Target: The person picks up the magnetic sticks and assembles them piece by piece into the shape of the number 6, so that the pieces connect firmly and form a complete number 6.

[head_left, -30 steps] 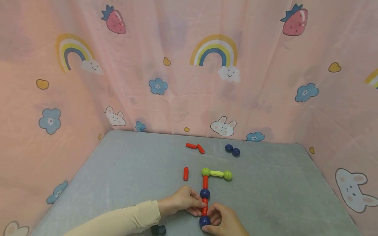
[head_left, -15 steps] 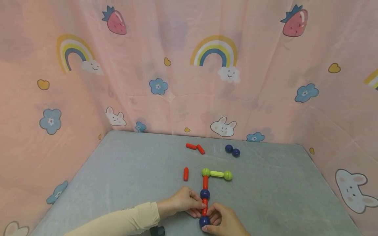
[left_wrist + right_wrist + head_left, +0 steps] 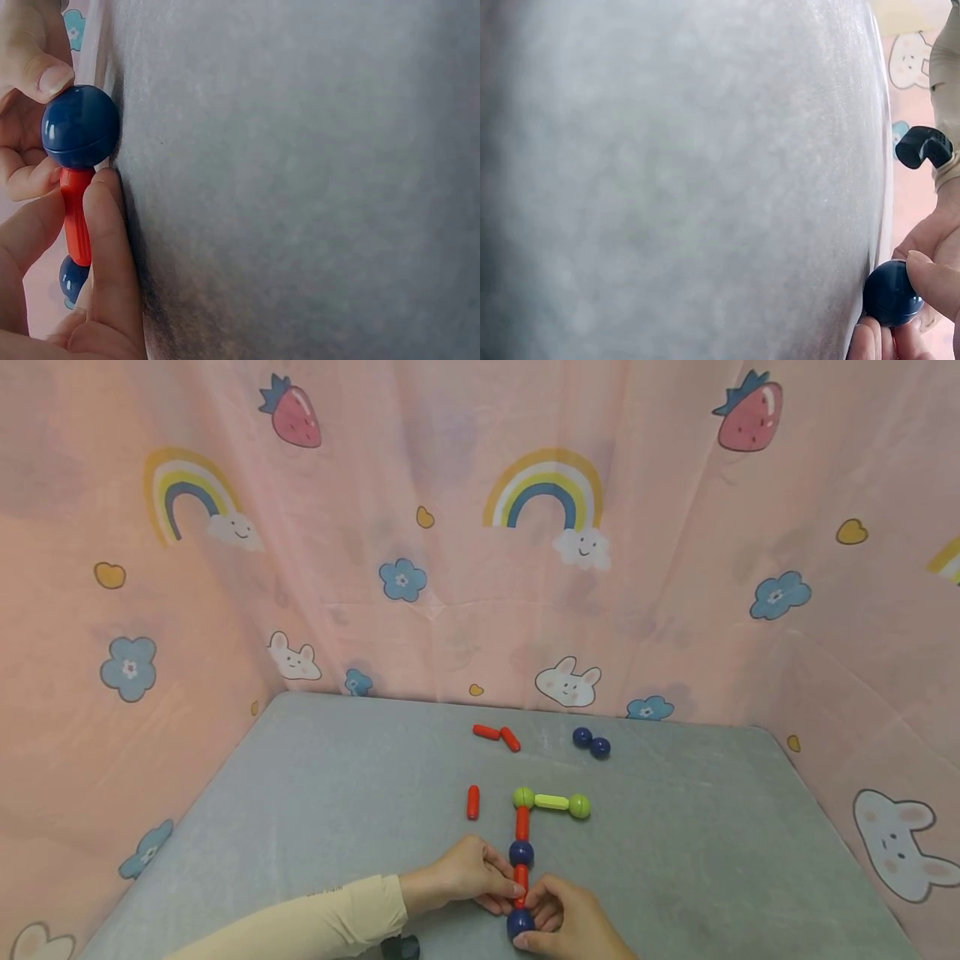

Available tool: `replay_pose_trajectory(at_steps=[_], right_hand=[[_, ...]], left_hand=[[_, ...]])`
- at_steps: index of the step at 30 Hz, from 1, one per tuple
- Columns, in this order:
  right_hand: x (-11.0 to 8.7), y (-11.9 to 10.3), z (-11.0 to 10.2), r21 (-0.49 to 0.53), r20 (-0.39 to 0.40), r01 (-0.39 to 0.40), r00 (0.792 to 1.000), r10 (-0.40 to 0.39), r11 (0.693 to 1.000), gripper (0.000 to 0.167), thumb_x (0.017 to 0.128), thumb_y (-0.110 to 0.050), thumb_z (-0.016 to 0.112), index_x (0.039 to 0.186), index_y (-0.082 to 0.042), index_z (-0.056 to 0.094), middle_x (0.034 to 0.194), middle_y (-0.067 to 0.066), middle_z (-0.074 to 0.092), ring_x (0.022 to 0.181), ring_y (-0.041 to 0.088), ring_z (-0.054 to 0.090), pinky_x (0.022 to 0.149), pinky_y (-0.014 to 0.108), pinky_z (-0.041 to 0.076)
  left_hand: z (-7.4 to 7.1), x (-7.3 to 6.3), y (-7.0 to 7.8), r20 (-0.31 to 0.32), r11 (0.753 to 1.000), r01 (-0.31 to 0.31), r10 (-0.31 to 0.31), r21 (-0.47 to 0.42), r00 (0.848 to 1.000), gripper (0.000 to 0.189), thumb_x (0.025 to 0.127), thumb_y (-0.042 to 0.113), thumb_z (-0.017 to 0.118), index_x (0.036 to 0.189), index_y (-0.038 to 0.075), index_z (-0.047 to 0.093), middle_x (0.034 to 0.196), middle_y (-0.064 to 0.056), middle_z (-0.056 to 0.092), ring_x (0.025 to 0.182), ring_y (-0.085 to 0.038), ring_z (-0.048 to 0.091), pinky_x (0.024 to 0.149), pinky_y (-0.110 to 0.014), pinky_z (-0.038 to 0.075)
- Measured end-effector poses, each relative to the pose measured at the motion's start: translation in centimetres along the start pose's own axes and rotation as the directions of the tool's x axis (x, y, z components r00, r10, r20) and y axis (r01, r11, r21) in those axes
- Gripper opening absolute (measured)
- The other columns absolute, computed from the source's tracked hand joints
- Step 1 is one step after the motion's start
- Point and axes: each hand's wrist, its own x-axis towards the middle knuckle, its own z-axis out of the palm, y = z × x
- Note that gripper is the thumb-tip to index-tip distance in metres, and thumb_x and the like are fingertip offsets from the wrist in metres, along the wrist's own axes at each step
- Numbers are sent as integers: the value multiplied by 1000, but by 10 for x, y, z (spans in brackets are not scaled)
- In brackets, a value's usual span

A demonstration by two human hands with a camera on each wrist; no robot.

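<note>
My left hand point(image 3: 474, 872) pinches the nearer red rod point(image 3: 76, 217) between thumb and fingers. My right hand point(image 3: 570, 920) holds the dark blue ball point(image 3: 520, 926) at the near end of that rod, thumb on the ball. In the left wrist view the ball point(image 3: 81, 126) touches the rod's end. Beyond the left fingers, a second blue ball point(image 3: 521, 853) joins the rod to another red rod point(image 3: 522, 824). That one runs up to a lime green ball point(image 3: 523, 797), from which a lime green rod point(image 3: 551, 802) leads right to another green ball point(image 3: 579, 806).
A loose red rod point(image 3: 472, 802) lies left of the chain. Farther back are two red rods point(image 3: 487, 732) touching end to end and a pair of blue balls point(image 3: 582, 737). A patterned pink curtain point(image 3: 450, 627) borders the grey table point(image 3: 337, 793).
The left thumb has slid slightly down the red rod, toward the near blue ball. Both hands otherwise keep their places, and the loose pieces lie as before.
</note>
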Motion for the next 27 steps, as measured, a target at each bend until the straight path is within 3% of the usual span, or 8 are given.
replay_pose_trajectory(at_steps=[12, 27], right_hand=[[1, 1, 0, 14, 1, -11, 1000, 11, 1000, 39, 75, -18, 86, 101, -4, 61, 90, 2, 65, 79, 14, 61, 65, 22, 55], [0, 2, 1, 20, -3, -11, 1000, 11, 1000, 39, 75, -17, 86, 102, -3, 62, 90, 2, 65, 78, 14, 62, 65, 22, 55]], left_hand=[[4, -1, -2, -20, 1000, -20, 20, -1, 1000, 8, 80, 4, 79, 86, -1, 76, 79, -19, 76, 57, -7, 66, 56, -25, 60], [3, 2, -1, -20, 1000, 21, -21, 9, 1000, 8, 79, -1, 79, 87, -1, 75, 81, -18, 76, 60, -9, 69, 59, -27, 61]])
